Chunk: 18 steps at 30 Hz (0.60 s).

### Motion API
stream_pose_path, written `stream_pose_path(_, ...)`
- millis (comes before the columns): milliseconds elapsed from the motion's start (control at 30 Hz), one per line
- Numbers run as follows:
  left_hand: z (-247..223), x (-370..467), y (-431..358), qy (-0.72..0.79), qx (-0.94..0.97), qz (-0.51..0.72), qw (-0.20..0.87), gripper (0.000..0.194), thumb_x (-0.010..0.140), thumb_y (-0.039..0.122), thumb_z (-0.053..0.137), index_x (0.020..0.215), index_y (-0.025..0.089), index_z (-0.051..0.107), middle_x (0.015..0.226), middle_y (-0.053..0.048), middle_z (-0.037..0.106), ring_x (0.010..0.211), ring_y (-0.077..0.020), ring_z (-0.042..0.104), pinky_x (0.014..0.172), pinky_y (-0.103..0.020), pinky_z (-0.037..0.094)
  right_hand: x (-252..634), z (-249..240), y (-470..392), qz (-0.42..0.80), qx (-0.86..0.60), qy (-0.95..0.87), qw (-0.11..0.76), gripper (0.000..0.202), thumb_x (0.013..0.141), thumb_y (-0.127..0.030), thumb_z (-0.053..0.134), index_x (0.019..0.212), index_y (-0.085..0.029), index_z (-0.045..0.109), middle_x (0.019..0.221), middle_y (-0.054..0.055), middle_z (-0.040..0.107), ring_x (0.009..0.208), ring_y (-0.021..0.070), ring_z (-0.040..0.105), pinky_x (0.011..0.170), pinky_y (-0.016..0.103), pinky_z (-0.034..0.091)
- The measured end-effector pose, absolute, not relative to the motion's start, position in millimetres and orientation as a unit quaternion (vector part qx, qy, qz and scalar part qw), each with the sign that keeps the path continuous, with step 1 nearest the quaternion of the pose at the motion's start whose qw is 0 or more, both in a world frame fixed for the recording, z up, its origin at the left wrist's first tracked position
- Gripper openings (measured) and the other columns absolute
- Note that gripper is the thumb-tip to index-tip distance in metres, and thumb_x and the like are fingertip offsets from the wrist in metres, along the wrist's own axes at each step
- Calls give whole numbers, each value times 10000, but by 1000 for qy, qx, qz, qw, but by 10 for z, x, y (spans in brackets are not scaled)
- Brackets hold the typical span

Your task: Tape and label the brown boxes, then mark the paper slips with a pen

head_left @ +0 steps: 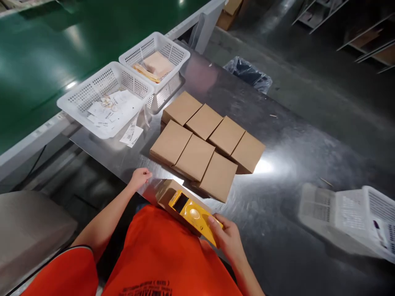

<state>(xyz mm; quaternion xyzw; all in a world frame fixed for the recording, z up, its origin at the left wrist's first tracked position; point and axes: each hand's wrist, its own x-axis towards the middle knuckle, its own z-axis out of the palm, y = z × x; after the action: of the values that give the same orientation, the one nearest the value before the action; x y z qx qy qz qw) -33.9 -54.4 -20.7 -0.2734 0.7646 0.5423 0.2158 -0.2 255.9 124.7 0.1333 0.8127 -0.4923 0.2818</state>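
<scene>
My right hand [227, 236] is holding one end of a yellow tool [194, 213]. It has a dark window and a round, shiny spot. The tool is over a brown box [165, 191], right by my orange shirt [166, 250], at the near edge of the metal desk [286, 205]. My left hand [141, 177] is curled up small at the near edge too, to the left of that box. I cannot tell if anything is tucked in it.

Seven small brown boxes [195, 157] sit close together just past the tool. Four are in the back row and three are in the front row.

At the left end of the desk, next to the green belt [92, 37], is a white basket [77, 115] with papers [120, 105] in it. Another basket [173, 49], with pale and yellow packs [157, 63], is behind it. White tags [132, 135] lie near the papers' basket. A third basket [350, 205] is far over to the right.
</scene>
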Motion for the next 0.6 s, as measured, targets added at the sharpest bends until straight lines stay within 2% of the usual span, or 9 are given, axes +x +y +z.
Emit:
stream_pose_path(133, -453, -201, -137, 798, -233, 507, 229, 258, 875, 323, 580, 681, 155, 550, 654, 35, 547, 643, -109, 532, 677, -292, 469, 2, 1260, 2546, -496, 144, 809, 280, 585, 635, -746, 615, 503, -203, 440, 463, -31, 370, 439, 94, 323, 408, 246, 278)
stream_pose_path(233, -553, -100, 89, 823, -203, 484, 216, 227, 922, 310, 469, 778, 167, 572, 804, -26, 618, 809, -152, 580, 803, -326, 461, 9, 1257, 2547, -504, 143, 804, 281, 582, 642, -740, 618, 507, -201, 448, 469, -31, 371, 443, 94, 325, 411, 246, 282)
stream_pose_path(300, -583, -74, 113, 835, -186, 471, 218, 230, 927, 344, 437, 858, 183, 587, 874, -60, 647, 877, -182, 602, 837, -330, 454, 11, 1248, 2554, -505, 147, 803, 281, 587, 648, -748, 608, 510, -199, 454, 464, -31, 368, 438, 94, 322, 407, 247, 279)
stream_pose_path(400, -565, -75, 15, 848, -182, 439, 233, 199, 881, 328, 499, 983, 185, 594, 895, -95, 671, 913, -243, 637, 856, -378, 465, 7, 1234, 2572, -499, 145, 810, 272, 594, 643, -754, 607, 506, -195, 461, 463, -27, 369, 440, 94, 313, 402, 247, 267)
stream_pose_path(467, -507, -44, -50, 858, -184, 420, 233, 247, 876, 235, 458, 1067, 152, 590, 977, -154, 675, 985, -291, 637, 896, -450, 459, 8, 1225, 2588, -495, 139, 816, 266, 589, 648, -745, 610, 504, -193, 467, 465, -24, 373, 445, 95, 312, 402, 246, 258)
stream_pose_path(533, -436, 47, -57, 867, -169, 415, 220, 369, 868, 143, 379, 1188, 134, 563, 1187, -204, 624, 1143, -308, 583, 978, -497, 424, 16, 1213, 2604, -495, 136, 816, 265, 584, 657, -736, 609, 502, -192, 465, 463, -23, 375, 447, 94, 312, 402, 245, 256)
stream_pose_path(600, -395, 180, -10, 863, -109, 448, 205, 522, 838, 121, 405, 1355, 165, 460, 1405, -177, 502, 1304, -276, 472, 1077, -478, 375, 29, 1197, 2617, -500, 142, 813, 264, 584, 659, -736, 608, 505, -192, 463, 455, -25, 375, 442, 94, 314, 400, 242, 256)
